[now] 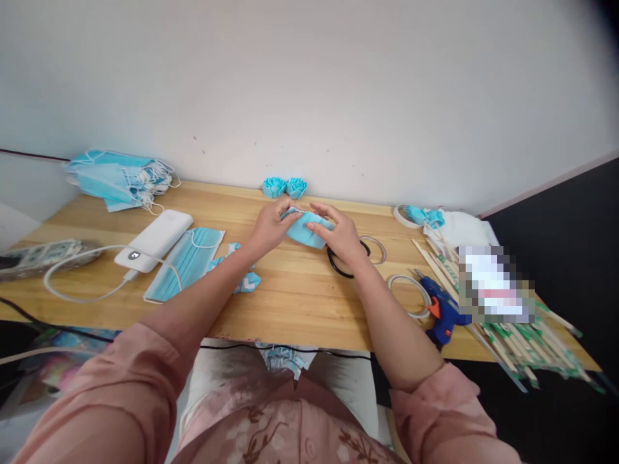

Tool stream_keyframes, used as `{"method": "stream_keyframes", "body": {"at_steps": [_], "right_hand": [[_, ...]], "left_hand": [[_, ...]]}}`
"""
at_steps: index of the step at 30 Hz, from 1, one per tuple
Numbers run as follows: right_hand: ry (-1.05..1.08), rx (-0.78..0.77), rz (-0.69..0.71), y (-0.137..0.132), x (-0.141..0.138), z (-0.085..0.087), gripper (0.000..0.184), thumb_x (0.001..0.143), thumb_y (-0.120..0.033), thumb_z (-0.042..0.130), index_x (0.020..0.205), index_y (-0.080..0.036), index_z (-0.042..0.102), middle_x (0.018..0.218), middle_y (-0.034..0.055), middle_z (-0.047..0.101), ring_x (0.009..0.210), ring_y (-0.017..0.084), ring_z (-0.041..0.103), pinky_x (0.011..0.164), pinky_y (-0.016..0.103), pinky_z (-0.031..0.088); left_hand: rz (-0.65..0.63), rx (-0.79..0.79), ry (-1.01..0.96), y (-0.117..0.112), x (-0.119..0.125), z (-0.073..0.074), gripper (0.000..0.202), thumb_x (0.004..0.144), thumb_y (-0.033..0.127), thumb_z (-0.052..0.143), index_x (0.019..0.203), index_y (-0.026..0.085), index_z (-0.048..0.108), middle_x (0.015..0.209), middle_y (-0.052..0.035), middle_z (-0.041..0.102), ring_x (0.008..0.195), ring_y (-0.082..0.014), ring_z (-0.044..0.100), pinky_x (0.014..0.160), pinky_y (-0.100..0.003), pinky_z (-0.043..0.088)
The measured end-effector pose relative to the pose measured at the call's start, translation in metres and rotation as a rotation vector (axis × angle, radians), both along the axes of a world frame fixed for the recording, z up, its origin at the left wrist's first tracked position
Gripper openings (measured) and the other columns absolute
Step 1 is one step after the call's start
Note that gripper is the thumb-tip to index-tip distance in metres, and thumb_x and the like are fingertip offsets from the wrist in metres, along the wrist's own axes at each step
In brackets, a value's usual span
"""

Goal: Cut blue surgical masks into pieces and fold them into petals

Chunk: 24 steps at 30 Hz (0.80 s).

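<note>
While both hands meet over the middle of the wooden surface point(290, 303), the left hand point(271, 229) and the right hand point(341, 235) share one thing: a blue mask piece point(307, 231), folded into a thick wedge and held just above the wood. The fingers point(286, 210) of each hand are closed in a pinch on its upper edge, left on the near-left corner, right on the far side, with the thumbs tucked under the fabric.

Judging by what lies about, the work looks partly done. Two blue rosettes point(285, 187) sit finished against the wall, touching each other, just beyond the hands. The piece in the hands is only a fold and not yet a rolled shape. A flat face mask point(186, 261) lies unfolded to the left beside a white power bank point(155, 240), some cut mask scraps point(244, 277) rest near the left wrist, and a stack of masks point(118, 177) waits at the far left corner, so plenty of material seems unused.

Under the right wrist lies a black ring point(338, 264), with a tape roll point(376, 249) just beside it. Further right, a blue glue gun point(442, 312) rests against a bundle of wooden sticks point(507, 335), none of them touched by either hand.
</note>
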State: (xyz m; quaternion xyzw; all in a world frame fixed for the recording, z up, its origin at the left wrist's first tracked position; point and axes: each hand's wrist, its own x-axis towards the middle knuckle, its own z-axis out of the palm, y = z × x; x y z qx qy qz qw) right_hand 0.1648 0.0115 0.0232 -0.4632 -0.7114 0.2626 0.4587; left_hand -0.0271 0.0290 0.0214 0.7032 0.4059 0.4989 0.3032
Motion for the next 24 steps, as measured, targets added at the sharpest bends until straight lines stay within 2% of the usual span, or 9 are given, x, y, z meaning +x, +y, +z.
{"method": "stream_keyframes", "body": {"at_steps": [2, 4, 8, 12, 15, 17, 21, 24], "right_hand": [[-0.006, -0.048, -0.022, -0.001, -0.002, -0.002, 0.023, 0.078, -0.042, 0.071, 0.086, -0.02, 0.071, 0.084, 0.0018, 0.07, 0.081, 0.02, 0.064, 0.077, 0.032, 0.048], [0.021, -0.086, -0.059, 0.0, -0.002, -0.003, 0.022, 0.078, -0.041, 0.07, 0.074, -0.019, 0.067, 0.07, -0.0014, 0.062, 0.067, 0.015, 0.056, 0.065, 0.028, 0.043], [0.124, -0.082, -0.086, 0.001, -0.001, -0.003, 0.022, 0.078, -0.041, 0.07, 0.075, -0.019, 0.066, 0.066, -0.0034, 0.056, 0.061, 0.011, 0.046, 0.058, 0.025, 0.036], [0.169, -0.075, -0.07, 0.004, -0.001, -0.007, 0.025, 0.078, -0.043, 0.07, 0.074, -0.019, 0.063, 0.068, -0.0032, 0.056, 0.064, 0.012, 0.046, 0.06, 0.025, 0.038], [0.159, -0.119, 0.014, 0.005, -0.003, -0.012, 0.026, 0.076, -0.044, 0.072, 0.077, -0.019, 0.064, 0.074, -0.0019, 0.061, 0.07, 0.013, 0.052, 0.066, 0.026, 0.042], [0.171, -0.15, 0.085, 0.005, -0.004, -0.013, 0.029, 0.074, -0.045, 0.075, 0.085, -0.02, 0.066, 0.081, -0.0006, 0.065, 0.075, 0.015, 0.056, 0.071, 0.028, 0.045], [0.26, -0.15, 0.118, 0.004, -0.005, -0.012, 0.051, 0.074, -0.052, 0.076, 0.114, -0.023, 0.064, 0.093, 0.0021, 0.067, 0.084, 0.018, 0.061, 0.074, 0.03, 0.049], [0.278, -0.111, 0.068, 0.003, -0.004, -0.009, 0.047, 0.081, -0.055, 0.069, 0.116, -0.025, 0.065, 0.091, 0.0021, 0.065, 0.082, 0.017, 0.059, 0.073, 0.029, 0.048]], "left_hand": [[-0.01, 0.003, 0.021, -0.002, 0.0, 0.002, 0.016, 0.082, 0.032, 0.063, 0.081, 0.016, 0.067, 0.078, -0.0016, 0.067, 0.077, -0.0165, 0.06, 0.073, -0.028, 0.044], [-0.032, -0.038, -0.027, -0.002, 0.0, 0.005, 0.019, 0.08, 0.034, 0.065, 0.082, 0.015, 0.068, 0.077, -0.0012, 0.066, 0.075, -0.0157, 0.059, 0.072, -0.028, 0.044], [-0.101, -0.248, -0.208, 0.0, -0.004, 0.006, 0.032, 0.074, 0.04, 0.074, 0.092, 0.014, 0.07, 0.086, -0.0027, 0.069, 0.079, -0.0154, 0.06, 0.073, -0.028, 0.047], [-0.149, -0.451, -0.433, 0.006, -0.006, 0.001, 0.035, 0.068, 0.043, 0.081, 0.083, 0.014, 0.068, 0.082, -0.0033, 0.068, 0.077, -0.015, 0.061, 0.078, -0.03, 0.049], [-0.205, -0.518, -0.589, 0.008, -0.004, -0.003, 0.036, 0.067, 0.042, 0.082, 0.085, 0.013, 0.069, 0.085, -0.0051, 0.07, 0.08, -0.016, 0.063, 0.084, -0.033, 0.05], [-0.213, -0.525, -0.619, 0.006, -0.002, -0.002, 0.038, 0.065, 0.042, 0.083, 0.085, 0.013, 0.069, 0.085, -0.0054, 0.071, 0.079, -0.0161, 0.063, 0.083, -0.033, 0.05], [-0.154, -0.455, -0.498, -0.002, 0.001, 0.006, 0.038, 0.062, 0.042, 0.084, 0.08, 0.013, 0.069, 0.077, -0.0026, 0.069, 0.071, -0.0141, 0.06, 0.075, -0.03, 0.049], [-0.143, -0.383, -0.375, -0.01, 0.003, 0.013, 0.034, 0.066, 0.043, 0.081, 0.079, 0.014, 0.069, 0.075, -0.0014, 0.069, 0.071, -0.0145, 0.06, 0.072, -0.029, 0.048]]}}
